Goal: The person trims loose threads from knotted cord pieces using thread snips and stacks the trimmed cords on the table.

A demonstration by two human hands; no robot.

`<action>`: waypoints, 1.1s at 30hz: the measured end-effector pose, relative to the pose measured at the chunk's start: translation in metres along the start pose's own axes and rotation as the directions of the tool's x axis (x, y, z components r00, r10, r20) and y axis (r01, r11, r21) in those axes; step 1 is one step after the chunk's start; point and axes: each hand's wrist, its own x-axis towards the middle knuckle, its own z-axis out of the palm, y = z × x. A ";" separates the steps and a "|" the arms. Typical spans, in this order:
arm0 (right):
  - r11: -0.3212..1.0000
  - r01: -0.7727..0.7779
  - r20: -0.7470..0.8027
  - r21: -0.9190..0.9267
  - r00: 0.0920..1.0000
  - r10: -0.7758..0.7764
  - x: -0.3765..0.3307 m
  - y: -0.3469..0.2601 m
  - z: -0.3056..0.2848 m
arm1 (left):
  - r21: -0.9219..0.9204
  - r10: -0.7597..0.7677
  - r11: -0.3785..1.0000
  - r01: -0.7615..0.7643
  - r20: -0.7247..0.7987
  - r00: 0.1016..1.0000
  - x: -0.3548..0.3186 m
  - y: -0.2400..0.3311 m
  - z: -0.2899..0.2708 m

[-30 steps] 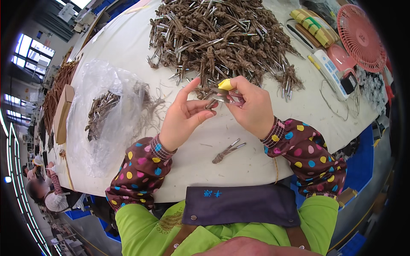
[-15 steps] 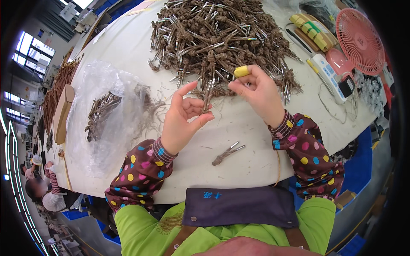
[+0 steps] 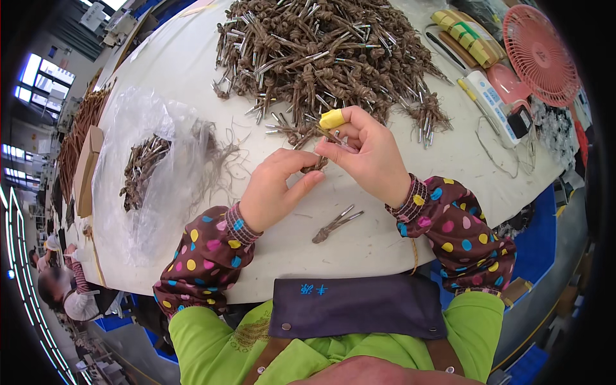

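Note:
My left hand [image 3: 277, 184] pinches a knotted brown cord [image 3: 314, 169] between thumb and fingers. Close against it, my right hand [image 3: 371, 149] grips the cord's metal-tipped end, its thumb and index finger pressed together. A yellow cover [image 3: 332, 119] sits on the right index fingertip. Fingers hide most of the held cord. Just beyond both hands rises a big pile of similar knotted cords [image 3: 321, 61] with silvery tips. Nearer to me, one separate knotted cord [image 3: 328, 231] lies on the white table [image 3: 366, 256], its two metal tips pointing away to the right.
To the left lies a clear plastic bag [image 3: 173, 212] with brown cords in it, beside a cardboard box [image 3: 88, 170]. At the right are a pink fan [image 3: 540, 54], a white power strip [image 3: 491, 106] and a yellow-wrapped bundle [image 3: 468, 37]. A person [image 3: 70, 292] sits at far left.
My right hand has come left and down to meet the left hand and now grips the cord's tip end. The left fingers have curled further around the cord.

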 end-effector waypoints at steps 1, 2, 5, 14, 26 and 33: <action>1.000 -0.006 0.003 -0.006 1.000 0.006 0.000 0.000 0.000 | 0.000 -0.003 1.000 0.003 0.000 1.000 0.000 0.000 0.000; 1.000 -0.008 0.005 -0.005 1.000 0.009 0.000 0.002 -0.001 | -0.012 -0.027 1.000 0.027 -0.009 1.000 -0.001 0.000 -0.001; 0.992 -0.063 0.042 0.111 0.997 0.059 0.004 0.010 -0.004 | -0.127 -0.151 0.980 0.154 0.032 0.988 -0.004 -0.006 -0.002; 0.946 -0.157 0.143 0.284 0.982 0.120 0.006 0.002 -0.006 | -0.794 -0.382 0.318 0.518 0.393 0.837 -0.005 -0.016 -0.007; 0.870 -0.403 0.378 0.285 0.881 0.284 0.013 -0.002 -0.028 | -0.624 -0.207 0.464 0.628 0.613 0.762 -0.003 -0.029 -0.027; 0.930 -0.275 0.411 0.243 0.898 0.158 0.012 0.005 -0.020 | -0.600 0.085 0.538 0.592 0.738 0.670 -0.002 -0.015 -0.016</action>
